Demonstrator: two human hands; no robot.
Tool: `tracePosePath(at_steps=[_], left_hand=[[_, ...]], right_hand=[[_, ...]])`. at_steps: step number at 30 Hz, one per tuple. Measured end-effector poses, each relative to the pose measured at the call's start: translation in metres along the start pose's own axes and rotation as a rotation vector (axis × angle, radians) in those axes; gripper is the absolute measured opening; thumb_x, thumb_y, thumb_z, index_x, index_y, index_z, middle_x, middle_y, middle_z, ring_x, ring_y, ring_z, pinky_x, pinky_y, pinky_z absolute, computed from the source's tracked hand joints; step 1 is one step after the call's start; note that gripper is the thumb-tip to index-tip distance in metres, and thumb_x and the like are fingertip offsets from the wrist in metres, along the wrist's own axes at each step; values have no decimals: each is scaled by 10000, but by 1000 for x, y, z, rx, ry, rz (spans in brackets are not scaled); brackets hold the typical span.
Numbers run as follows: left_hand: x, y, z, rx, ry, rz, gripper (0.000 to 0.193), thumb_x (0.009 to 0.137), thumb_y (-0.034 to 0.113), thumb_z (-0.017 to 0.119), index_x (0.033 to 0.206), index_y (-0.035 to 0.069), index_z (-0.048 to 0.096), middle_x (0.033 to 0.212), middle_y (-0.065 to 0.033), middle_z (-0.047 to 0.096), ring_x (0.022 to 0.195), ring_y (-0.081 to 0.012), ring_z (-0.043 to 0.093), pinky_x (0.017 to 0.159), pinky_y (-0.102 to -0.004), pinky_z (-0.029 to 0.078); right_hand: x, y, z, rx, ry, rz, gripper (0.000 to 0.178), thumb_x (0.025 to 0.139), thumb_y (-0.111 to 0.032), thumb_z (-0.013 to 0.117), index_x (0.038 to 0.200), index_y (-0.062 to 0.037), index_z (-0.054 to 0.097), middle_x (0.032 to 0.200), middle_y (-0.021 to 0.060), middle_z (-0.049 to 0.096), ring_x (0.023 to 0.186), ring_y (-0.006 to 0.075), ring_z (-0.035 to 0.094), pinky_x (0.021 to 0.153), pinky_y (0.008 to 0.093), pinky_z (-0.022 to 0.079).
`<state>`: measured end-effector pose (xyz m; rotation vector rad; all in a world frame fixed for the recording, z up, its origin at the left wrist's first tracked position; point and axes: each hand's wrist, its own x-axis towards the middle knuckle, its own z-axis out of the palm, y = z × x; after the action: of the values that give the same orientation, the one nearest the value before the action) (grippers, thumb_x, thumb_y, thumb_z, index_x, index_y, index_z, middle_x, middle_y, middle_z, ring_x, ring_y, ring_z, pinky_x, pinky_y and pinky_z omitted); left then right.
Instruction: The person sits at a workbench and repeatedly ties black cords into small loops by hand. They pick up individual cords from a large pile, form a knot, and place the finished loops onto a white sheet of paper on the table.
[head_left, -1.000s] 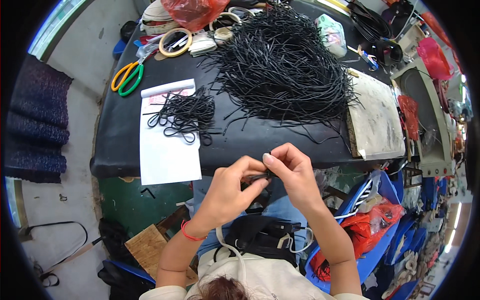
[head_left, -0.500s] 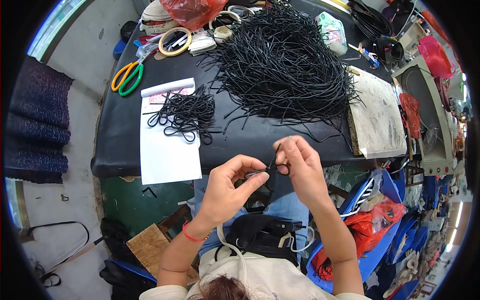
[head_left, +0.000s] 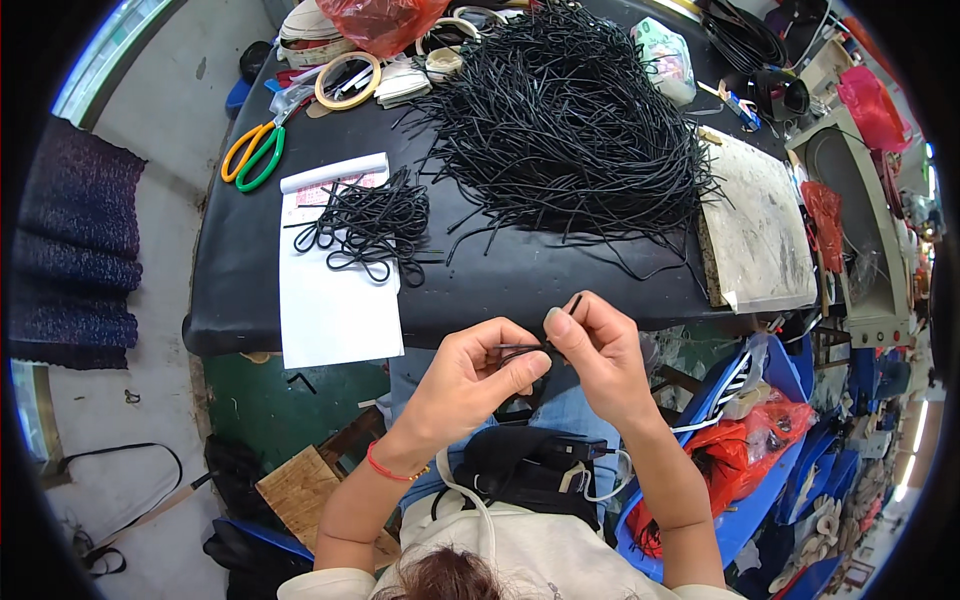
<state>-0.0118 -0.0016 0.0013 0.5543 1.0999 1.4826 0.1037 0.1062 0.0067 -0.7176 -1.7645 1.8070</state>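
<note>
Over my lap, just off the table's front edge, both hands pinch one thin black cord (head_left: 517, 349). My left hand (head_left: 470, 375) is closed on its doubled strands between thumb and fingers. The thumb and forefinger of my right hand (head_left: 597, 350) grip a short end that sticks up past the thumb. Where the strands cross between the hands, the fingers partly hide them. A small heap of looped black cords (head_left: 375, 225) lies on a white paper pad (head_left: 340, 320) to the left. Behind my hands spreads a large tangled pile of straight black cords (head_left: 580, 130).
Orange-and-green-handled scissors (head_left: 255, 155) and a tape roll (head_left: 348, 80) lie at the table's far left. A worn pale board (head_left: 760, 225) rests at the right edge. Below right stands a blue bin (head_left: 745, 520) with red plastic bags. A wooden stool (head_left: 303, 490) is at lower left.
My right hand has come lower, and its thumb now presses the cord end against the forefinger. The small loop beside its fingers no longer shows. My left hand has shifted slightly right.
</note>
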Motion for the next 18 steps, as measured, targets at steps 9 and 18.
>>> tracePosePath(at_steps=[9,18], left_hand=[[3,-20,16,517,350,418,122,819,65,621,880,-37,596,675,-65,578,567,-97,510,515,-228,408],[10,-24,1,100,212,325,161,862,124,611,948,-12,595,755,-5,592,690,-36,523,614,-180,431]], right_hand=[[17,3,1,-22,135,83,339,850,-218,635,595,-65,472,546,-60,425,495,-1,331,426,192,257],[4,-5,-11,105,-57,237,179,854,-186,620,859,-8,599,710,-19,554,614,31,463,553,174,369]])
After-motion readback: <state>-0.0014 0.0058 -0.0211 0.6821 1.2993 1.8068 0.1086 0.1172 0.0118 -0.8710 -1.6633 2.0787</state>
